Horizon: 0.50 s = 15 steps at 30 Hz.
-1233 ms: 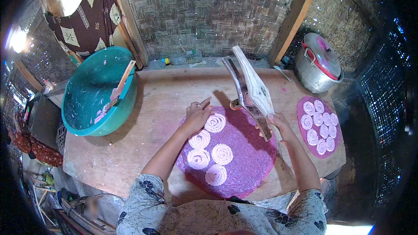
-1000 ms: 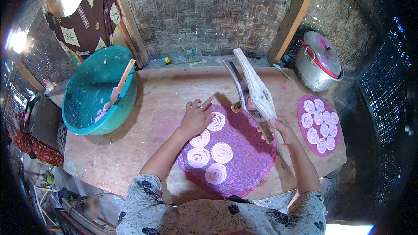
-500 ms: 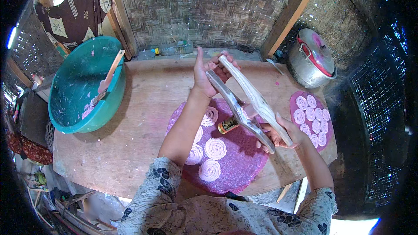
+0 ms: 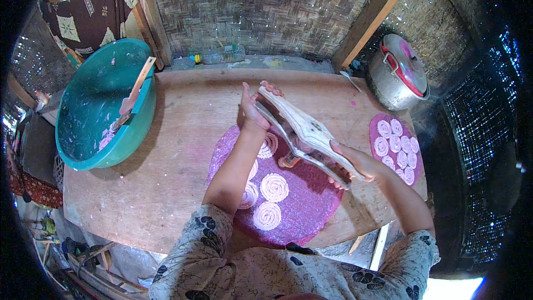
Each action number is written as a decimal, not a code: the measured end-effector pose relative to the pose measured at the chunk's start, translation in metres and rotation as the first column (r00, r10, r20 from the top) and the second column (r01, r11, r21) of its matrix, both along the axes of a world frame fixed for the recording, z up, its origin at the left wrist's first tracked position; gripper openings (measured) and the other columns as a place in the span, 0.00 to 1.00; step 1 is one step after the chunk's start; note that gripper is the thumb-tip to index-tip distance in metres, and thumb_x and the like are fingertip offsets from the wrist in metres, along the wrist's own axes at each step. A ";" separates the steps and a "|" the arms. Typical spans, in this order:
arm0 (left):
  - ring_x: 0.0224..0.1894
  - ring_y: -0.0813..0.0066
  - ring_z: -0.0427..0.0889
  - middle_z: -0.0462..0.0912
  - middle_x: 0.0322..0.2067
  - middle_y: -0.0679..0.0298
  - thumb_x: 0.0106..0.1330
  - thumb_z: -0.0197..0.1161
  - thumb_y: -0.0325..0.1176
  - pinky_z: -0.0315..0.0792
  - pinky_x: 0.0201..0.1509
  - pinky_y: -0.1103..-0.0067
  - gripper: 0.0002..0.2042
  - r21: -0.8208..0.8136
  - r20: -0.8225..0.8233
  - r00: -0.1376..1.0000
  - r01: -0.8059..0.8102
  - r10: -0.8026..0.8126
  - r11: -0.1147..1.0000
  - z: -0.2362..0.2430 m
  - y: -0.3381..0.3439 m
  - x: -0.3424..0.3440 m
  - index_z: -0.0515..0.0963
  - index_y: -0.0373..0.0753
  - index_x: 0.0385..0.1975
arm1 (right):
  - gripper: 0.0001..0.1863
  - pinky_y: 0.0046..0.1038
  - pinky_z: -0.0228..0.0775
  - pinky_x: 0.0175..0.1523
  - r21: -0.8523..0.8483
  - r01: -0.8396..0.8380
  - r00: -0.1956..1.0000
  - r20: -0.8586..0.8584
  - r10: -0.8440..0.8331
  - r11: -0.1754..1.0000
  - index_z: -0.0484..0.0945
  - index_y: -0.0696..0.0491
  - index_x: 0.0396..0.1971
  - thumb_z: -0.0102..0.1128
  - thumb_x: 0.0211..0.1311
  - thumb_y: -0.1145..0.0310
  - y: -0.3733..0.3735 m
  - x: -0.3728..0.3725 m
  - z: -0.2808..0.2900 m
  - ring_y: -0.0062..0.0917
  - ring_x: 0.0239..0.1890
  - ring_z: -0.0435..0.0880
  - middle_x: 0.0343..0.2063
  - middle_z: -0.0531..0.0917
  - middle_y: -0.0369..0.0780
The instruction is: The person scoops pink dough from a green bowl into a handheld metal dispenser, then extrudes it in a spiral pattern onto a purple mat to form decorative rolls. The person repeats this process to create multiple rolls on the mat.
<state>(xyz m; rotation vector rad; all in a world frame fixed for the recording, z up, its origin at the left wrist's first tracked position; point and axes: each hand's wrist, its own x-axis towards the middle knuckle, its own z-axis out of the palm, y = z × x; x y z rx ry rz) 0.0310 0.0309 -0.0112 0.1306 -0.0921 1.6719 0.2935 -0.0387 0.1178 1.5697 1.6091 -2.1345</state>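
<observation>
I hold a long wooden press, made of two bars with a small cylinder under the middle, at a slant over the table. My left hand is at its upper end, fingers wrapped round it and thumb raised. My right hand grips the lower end. Below lies a round purple-pink sheet, its right part shaded by the press, with several pale pink piped spirals on its left part; my left forearm hides some of them.
A wooden table carries a large teal basin with a pink-smeared spatula on the left, and a smaller sheet of spirals and a lidded metal pot on the right. A plastic bottle and a spoon lie near the woven wall.
My left hand has left the spirals and taken hold of the press's far end. The press has tilted lower toward the left, its far end now nearer me.
</observation>
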 end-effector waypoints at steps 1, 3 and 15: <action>0.31 0.69 0.73 0.73 0.25 0.66 0.66 0.48 0.57 0.70 0.42 0.69 0.21 0.006 -0.004 1.000 0.005 -0.005 1.000 0.000 -0.001 0.005 0.71 0.44 0.30 | 0.39 0.26 0.76 0.26 0.011 0.001 1.000 0.031 -0.002 1.000 0.73 0.58 0.45 0.42 0.60 0.32 0.000 0.003 0.007 0.25 0.22 0.81 0.24 0.80 0.42; 0.31 0.69 0.74 0.73 0.26 0.66 0.66 0.46 0.58 0.69 0.42 0.69 0.21 0.010 0.008 1.000 -0.006 0.006 1.000 0.005 0.004 0.005 0.71 0.44 0.30 | 0.38 0.26 0.75 0.24 0.051 -0.021 1.000 -0.011 0.022 0.998 0.73 0.58 0.45 0.43 0.60 0.33 0.009 0.008 -0.004 0.26 0.21 0.81 0.23 0.80 0.43; 0.26 0.70 0.71 0.70 0.21 0.67 0.67 0.43 0.57 0.68 0.38 0.69 0.21 -0.089 -0.070 0.992 -0.107 0.101 0.990 0.030 0.001 0.004 0.71 0.45 0.27 | 0.34 0.23 0.72 0.21 0.190 0.028 0.999 -0.034 -0.022 0.981 0.77 0.60 0.37 0.48 0.62 0.37 0.000 0.009 0.001 0.23 0.18 0.79 0.19 0.79 0.40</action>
